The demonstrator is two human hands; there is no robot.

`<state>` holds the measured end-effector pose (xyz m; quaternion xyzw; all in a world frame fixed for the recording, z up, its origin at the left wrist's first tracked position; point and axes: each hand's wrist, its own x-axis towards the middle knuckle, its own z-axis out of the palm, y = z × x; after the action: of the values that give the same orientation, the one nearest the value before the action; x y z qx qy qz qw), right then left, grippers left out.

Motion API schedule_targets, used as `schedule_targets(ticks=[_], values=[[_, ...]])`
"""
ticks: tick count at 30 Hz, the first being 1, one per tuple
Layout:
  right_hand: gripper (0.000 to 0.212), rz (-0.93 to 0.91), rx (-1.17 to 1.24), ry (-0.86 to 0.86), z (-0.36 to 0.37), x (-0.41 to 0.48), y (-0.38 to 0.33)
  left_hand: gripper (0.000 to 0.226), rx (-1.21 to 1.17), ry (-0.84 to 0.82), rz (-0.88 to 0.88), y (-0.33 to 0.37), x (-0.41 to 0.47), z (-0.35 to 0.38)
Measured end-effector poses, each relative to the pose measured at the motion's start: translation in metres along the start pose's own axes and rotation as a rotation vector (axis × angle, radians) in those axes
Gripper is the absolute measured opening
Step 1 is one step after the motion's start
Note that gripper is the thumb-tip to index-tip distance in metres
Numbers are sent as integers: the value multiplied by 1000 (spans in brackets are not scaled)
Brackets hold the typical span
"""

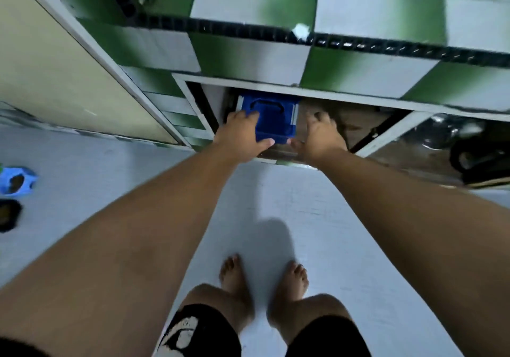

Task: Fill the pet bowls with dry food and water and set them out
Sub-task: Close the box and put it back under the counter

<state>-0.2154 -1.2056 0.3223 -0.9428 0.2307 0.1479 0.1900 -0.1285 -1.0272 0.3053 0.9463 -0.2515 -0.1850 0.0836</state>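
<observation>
The blue box [273, 119] is sitting at the left end of the open cupboard [303, 90], handle facing up. The left hand [240, 138] is gripping the box's left side, with fingers curling over the top and the thumb lying along the front edge. The right hand [320, 138] is resting at the box's right side with fingers spread and straight and the thumb touching the front corner. A blue bowl [16, 181] holding dark food and a black bowl [8, 214] are sitting just beside each other at the floor's [317, 218] left edge.
</observation>
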Motion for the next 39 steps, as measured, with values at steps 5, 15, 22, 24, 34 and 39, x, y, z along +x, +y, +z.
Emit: schedule_targets(ticks=[5, 15, 22, 24, 34, 39], values=[[82, -22, 49, 33, -82, -74, -14, 84, -49, 31, 58, 41, -67, -81], [75, 33, 170, 326, -250, -148, 18, 84, -124, 161, 232, 166, -111, -211], [77, 92, 246, 470, -318, -185, 104, 78, -112, 229, 404, 287, -100, -251], [78, 147, 270, 501, -334, -193, 134, 77, -135, 210, 446, 324, -94, -249], [77, 348, 345, 575, -380, -197, 274, 79, -257, 70, 609, 474, -22, -218], [75, 451, 336, 603, -413, -156, 344, 76, -351, 26, 665, 551, 51, -215]])
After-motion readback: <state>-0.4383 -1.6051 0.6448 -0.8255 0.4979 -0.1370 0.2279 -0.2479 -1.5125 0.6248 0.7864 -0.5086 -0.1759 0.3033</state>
